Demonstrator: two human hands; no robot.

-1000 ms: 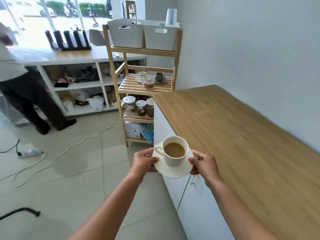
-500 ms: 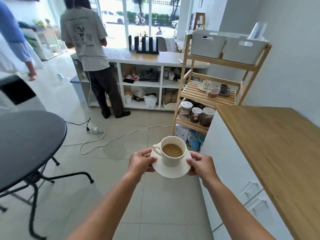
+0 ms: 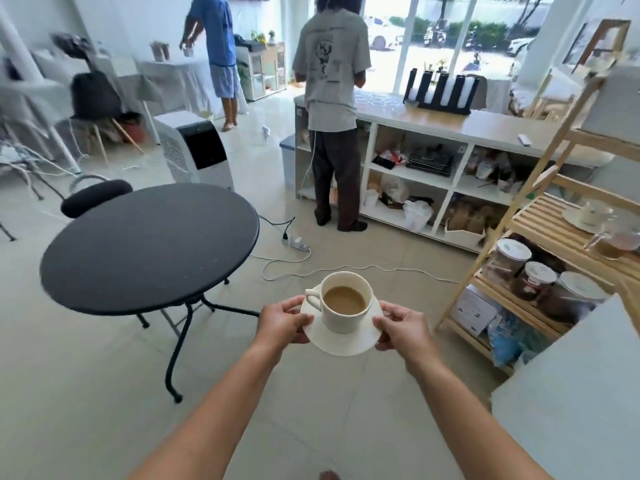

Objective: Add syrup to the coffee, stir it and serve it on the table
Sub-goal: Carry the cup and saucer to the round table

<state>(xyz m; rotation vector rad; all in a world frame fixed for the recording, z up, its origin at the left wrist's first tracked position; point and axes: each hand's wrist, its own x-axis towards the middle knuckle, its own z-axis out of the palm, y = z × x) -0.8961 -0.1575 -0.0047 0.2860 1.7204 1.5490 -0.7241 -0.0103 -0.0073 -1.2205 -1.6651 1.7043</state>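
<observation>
A white cup [image 3: 344, 318] of milky coffee stands on a white saucer [image 3: 341, 339], handle pointing left. My left hand [image 3: 282, 322] grips the saucer's left rim and my right hand [image 3: 403, 329] grips its right rim, both carrying it level over the tiled floor. The round black table [image 3: 149, 247] stands to the left and a little ahead of the cup, its top bare. No syrup or spoon is in view.
A black chair [image 3: 95, 197] sits behind the table. A white cable and power strip [image 3: 294, 244] lie on the floor ahead. A wooden shelf [image 3: 554, 237] with jars stands at right. A person [image 3: 332, 109] stands at the white counter [image 3: 450, 126]; another stands farther back.
My view has swung left, away from the wooden countertop, bringing the round black table fully into view. The cup and saucer stay held in both hands in front of me.
</observation>
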